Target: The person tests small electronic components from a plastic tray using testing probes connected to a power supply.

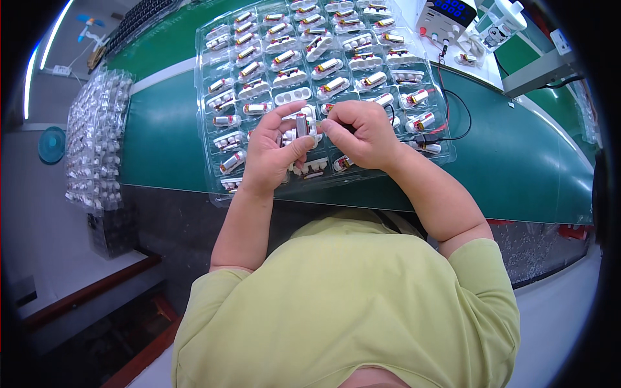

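Note:
My left hand (266, 154) is closed around a small white part with a silver cylindrical battery (301, 125) on it, thumb against its lower end. Close by on the right, my right hand (367, 134) is pinched shut at the part's edge. Whatever sits between those fingertips is too small to make out. Both hands are above a clear plastic tray (451, 155), whose pockets hold rows of similar white parts with silver batteries and red and yellow bits. Just beyond my left fingers lies a white part with round hollows (293, 96).
A white power supply with a blue display (446, 14) stands at the far right, with a black lead (470, 119) and a red one curving down to the tray. Stacked filled trays (97, 142) rise at the left. The green table (517, 168) ends near my body.

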The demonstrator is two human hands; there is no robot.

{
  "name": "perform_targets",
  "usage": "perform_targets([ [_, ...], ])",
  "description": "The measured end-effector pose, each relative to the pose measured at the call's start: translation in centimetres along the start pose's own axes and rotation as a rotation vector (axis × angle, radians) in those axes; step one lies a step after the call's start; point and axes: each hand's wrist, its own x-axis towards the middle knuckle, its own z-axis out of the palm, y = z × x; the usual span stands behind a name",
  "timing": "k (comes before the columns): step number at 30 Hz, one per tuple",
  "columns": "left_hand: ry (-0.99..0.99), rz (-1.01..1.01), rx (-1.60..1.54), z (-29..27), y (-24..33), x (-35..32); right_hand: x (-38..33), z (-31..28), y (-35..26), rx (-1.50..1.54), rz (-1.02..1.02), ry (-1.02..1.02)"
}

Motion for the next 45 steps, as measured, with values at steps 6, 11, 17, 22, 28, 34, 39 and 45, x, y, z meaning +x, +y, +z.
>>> perform_targets([
  [6,-0.009,0.035,-0.027,0.2,0.6,-0.1,0.3,-0.7,-0.8,0.024,-0.034,-0.002],
  [11,-0.022,0.004,0.027,0.3,0.5,0.0,0.0,-0.5,-0.5,-0.042,-0.015,-0.04],
  [17,-0.004,0.013,0.005,0.2,0.1,-0.3,-0.1,-0.3,-0.7,-0.088,-0.037,-0.084],
  [22,-0.016,0.027,0.006,0.3,0.1,-0.2,-0.1,-0.1,-0.8,-0.089,-0.01,-0.086],
  [28,-0.018,0.024,-0.003,0.3,0.2,-0.1,-0.1,-0.1,-1.0,-0.175,0.0,-0.134],
  [34,-0.032,0.017,0.015,0.2,0.2,-0.2,-0.1,-0.3,-1.0,-0.167,0.007,-0.151],
  [39,-0.049,0.015,0.114,0.1,0.2,-0.4,0.2,-1.1,-1.3,-0.115,0.083,-0.249],
  [45,-0.069,0.005,0.134,0.4,0.4,-0.3,0.2,-1.1,-1.5,-0.185,0.08,-0.28],
])
